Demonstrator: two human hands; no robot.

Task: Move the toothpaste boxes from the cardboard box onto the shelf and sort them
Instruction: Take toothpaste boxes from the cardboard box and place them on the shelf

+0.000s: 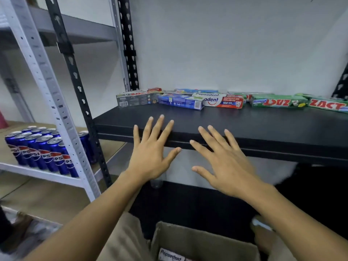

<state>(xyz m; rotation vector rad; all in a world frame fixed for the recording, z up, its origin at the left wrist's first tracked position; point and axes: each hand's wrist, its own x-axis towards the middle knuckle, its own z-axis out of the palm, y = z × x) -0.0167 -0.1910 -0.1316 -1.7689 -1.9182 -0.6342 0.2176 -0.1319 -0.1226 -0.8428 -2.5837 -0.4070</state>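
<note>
Head view: left hand (pixel 150 157), right hand (pixel 226 166) splayed over bare shelf (pixel 263 125) edge

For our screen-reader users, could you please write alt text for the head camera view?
A person's empty left hand and right hand are spread open over the front edge of a black shelf, where toothpaste boxes lie in a row along the back. Below sits a cardboard box; blue Pepsi cans stand on a white rack at left.

Both arms reach forward; left hand (pixel 150 157) and right hand (pixel 224 164) palms down, fingers spread, holding nothing.
</note>
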